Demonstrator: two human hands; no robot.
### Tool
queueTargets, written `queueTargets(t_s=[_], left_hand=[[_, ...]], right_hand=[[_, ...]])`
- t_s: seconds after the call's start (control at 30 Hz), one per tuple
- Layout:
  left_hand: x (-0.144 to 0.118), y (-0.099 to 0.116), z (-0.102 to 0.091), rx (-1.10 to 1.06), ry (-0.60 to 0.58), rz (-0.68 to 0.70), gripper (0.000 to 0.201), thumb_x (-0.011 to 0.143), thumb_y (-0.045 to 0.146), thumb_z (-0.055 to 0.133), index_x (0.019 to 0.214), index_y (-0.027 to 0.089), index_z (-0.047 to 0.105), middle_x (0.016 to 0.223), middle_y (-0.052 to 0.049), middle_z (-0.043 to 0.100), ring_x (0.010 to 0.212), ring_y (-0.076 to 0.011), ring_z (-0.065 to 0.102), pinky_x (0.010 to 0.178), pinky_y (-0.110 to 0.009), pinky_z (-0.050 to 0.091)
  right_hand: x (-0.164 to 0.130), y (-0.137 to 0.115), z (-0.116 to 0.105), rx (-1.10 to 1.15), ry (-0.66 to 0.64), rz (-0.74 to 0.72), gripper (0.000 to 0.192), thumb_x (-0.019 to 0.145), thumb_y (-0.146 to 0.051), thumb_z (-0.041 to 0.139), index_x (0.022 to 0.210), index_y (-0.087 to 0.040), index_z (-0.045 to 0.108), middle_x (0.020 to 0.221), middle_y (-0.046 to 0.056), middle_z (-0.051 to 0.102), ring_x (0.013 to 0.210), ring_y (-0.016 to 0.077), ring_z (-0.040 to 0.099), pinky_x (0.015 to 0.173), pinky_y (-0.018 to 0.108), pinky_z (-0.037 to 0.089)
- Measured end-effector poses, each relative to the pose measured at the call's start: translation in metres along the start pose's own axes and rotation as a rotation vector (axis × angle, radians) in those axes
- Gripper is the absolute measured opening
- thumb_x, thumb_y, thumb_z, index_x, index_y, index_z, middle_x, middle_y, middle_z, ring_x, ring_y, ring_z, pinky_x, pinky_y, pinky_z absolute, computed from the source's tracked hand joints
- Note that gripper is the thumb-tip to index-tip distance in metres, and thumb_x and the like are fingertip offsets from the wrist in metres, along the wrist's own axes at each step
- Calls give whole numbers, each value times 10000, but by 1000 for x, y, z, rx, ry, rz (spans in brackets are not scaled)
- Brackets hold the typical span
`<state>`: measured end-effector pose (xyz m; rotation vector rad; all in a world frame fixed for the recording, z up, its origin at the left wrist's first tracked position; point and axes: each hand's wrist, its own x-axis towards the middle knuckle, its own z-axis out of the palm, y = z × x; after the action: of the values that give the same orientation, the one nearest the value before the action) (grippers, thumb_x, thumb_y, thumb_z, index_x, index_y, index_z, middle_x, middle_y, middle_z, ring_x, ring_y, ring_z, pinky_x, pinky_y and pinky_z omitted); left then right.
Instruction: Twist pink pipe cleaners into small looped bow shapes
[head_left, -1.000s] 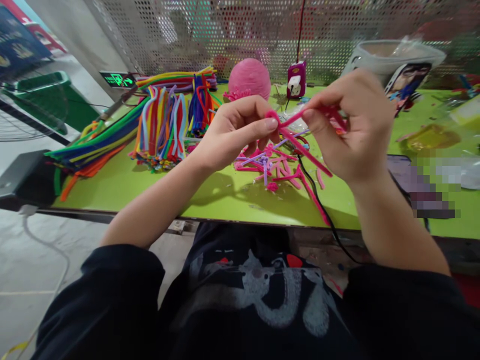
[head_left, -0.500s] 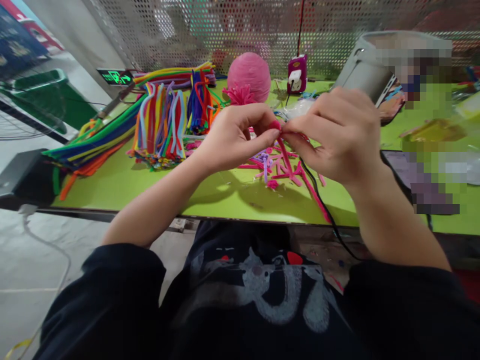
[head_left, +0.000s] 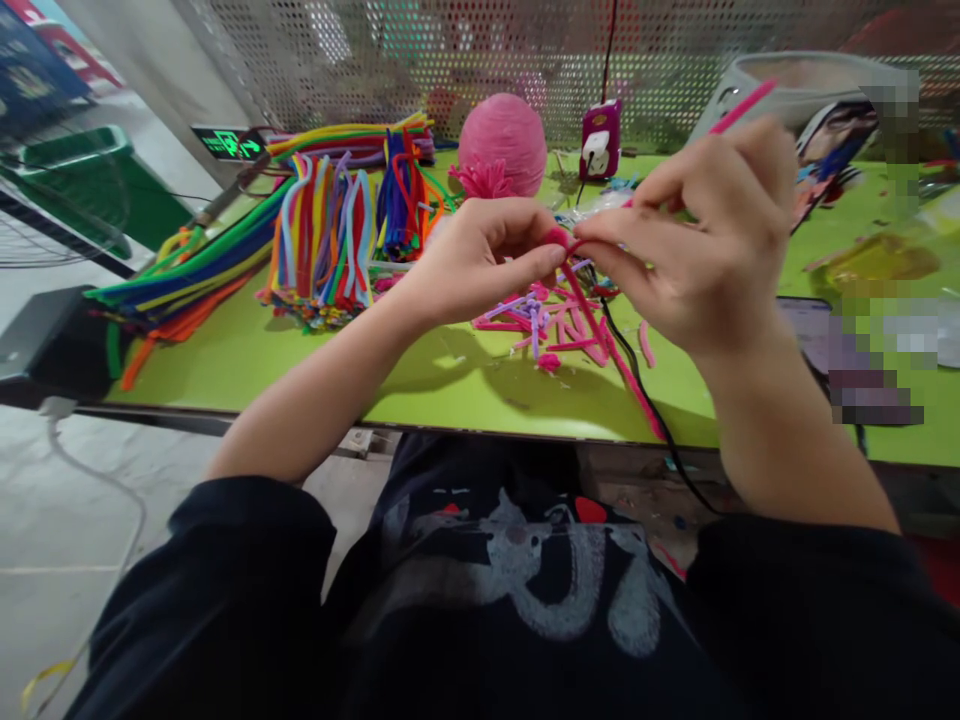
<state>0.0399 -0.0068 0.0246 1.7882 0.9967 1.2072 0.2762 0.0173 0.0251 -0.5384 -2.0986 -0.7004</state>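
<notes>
Above the green table, my left hand (head_left: pixel 499 245) is closed in a pinch on a pink pipe cleaner (head_left: pixel 576 283), bent where the fingertips hold it. My right hand (head_left: pixel 697 235) pinches the same bend from the other side, its fingertips almost touching the left ones. A bright pink end (head_left: pixel 744 105) sticks up past the right knuckles; whether it belongs to the same piece is hidden by the fingers. Below the hands lie cut pink pipe cleaner pieces (head_left: pixel 574 330), a small purple twisted piece (head_left: pixel 535 318) and a little pink knot (head_left: pixel 549 362).
Bundles of coloured pipe cleaners (head_left: pixel 319 240) lie on the left. Behind stand a pink yarn ball (head_left: pixel 504 140) and a purple power socket (head_left: pixel 601 140). A black cable (head_left: pixel 634 375) crosses the table's front edge. A phone (head_left: pixel 806 330) and a grey bin (head_left: pixel 739 85) are on the right.
My right hand has turned and risen slightly to the right, and a pink end now shows above its knuckles. My left hand keeps its pinch, nearly in place. The view has shifted a little.
</notes>
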Motion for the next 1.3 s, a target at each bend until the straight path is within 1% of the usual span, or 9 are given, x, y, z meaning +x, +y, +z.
queueTargets(t_s=[0.1, 0.2, 0.3, 0.43, 0.6, 0.73, 0.83, 1.03, 1.3], left_hand=[[0, -1, -2, -13, 19, -12, 203, 850, 152, 895, 802, 191, 702, 670, 14, 636, 647, -120, 673, 607, -241, 515], [0, -4, -7, 34, 10, 13, 168, 846, 167, 887, 811, 195, 725, 690, 5, 652, 671, -126, 677, 620, -248, 524], [1, -7, -11, 92, -56, 58, 144, 826, 183, 880, 799, 190, 739, 679, -6, 657, 678, -133, 665, 619, -258, 523], [2, -11, -13, 101, -167, 100, 202, 810, 281, 897, 788, 190, 718, 674, -18, 656, 670, -134, 646, 614, -269, 519], [5, -22, -9, 250, -56, 250, 372, 940, 578, 759, 976, 217, 674, 848, -35, 674, 763, -147, 674, 668, -289, 542], [1, -24, -1, 583, 238, 734, 350, 1018, 593, 625, 1153, 273, 592, 1073, -67, 696, 1014, -224, 717, 864, -397, 598], [-8, -22, 6, 892, 261, 1000, 377, 1016, 597, 624, 1195, 265, 610, 1162, -102, 725, 1163, -316, 717, 984, -518, 594], [-15, -27, 13, 855, 185, 810, 215, 1058, 315, 597, 1267, 268, 623, 1335, -116, 721, 1292, -318, 727, 1132, -541, 609], [-9, -22, 1, 786, 103, 888, 165, 1112, 246, 510, 1195, 266, 652, 1296, -94, 778, 1230, -218, 791, 1060, -397, 696]], right_hand=[[2, -1, -1, 20, -51, 57, 203, 1042, -486, 741, 1060, -301, 822, 1022, 103, 763, 1057, 354, 692, 910, 522, 538], [3, -4, 1, 224, -111, 165, 142, 1037, -390, 737, 953, -277, 752, 879, 66, 743, 867, 276, 690, 812, 463, 534], [5, -5, 5, 593, -156, 367, 151, 945, -272, 800, 841, -238, 695, 654, -23, 639, 561, 132, 521, 575, 334, 434], [10, -4, 1, 955, -308, 638, 223, 910, -212, 832, 738, -190, 693, 524, -75, 482, 445, 46, 313, 416, 236, 236], [21, -9, -13, 1168, -531, 845, 189, 971, -205, 817, 791, -184, 763, 548, -52, 573, 458, 42, 382, 410, 194, 253], [25, -16, -10, 1349, -472, 983, 272, 977, -259, 851, 762, -198, 697, 531, -46, 543, 460, 64, 405, 411, 201, 293], [28, -24, -5, 1514, -352, 1178, 334, 1027, -157, 732, 713, -184, 622, 528, -60, 450, 456, 52, 346, 402, 177, 234], [35, -34, -6, 1710, -265, 1411, 517, 1145, -121, 510, 630, -173, 492, 546, -78, 308, 451, 34, 229, 403, 153, 239], [38, -34, -3, 1733, -204, 1526, 524, 1194, -205, 430, 687, -174, 557, 532, -91, 234, 447, 61, 136, 394, 165, 193]])
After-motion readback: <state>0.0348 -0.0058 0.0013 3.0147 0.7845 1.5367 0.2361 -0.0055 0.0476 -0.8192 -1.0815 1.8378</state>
